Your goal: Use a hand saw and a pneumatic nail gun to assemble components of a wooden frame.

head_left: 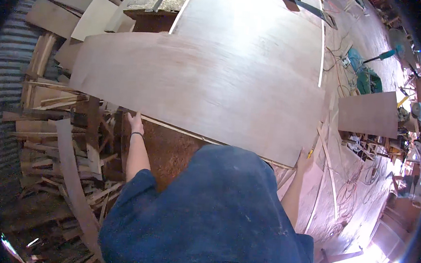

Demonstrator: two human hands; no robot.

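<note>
The left hand [134,122] grips the near edge of a large plywood sheet [199,86], fingers curled under it. The right hand [305,157] holds the same edge farther right, a yellow pencil [310,152] beside its fingers. The sheet lies flat over a workbench [170,150]. Scrap wood offcuts [59,135] pile up at the left; a smaller board [369,113] lies well apart at the right.

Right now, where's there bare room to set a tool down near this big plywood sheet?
The plywood sheet is bare across its middle, between the left hand and right hand at its near edge and the bright far end. The smaller board to the right is bare too. Crowded: the scrap wood pile on the left, and cables and tools on the right.
</note>
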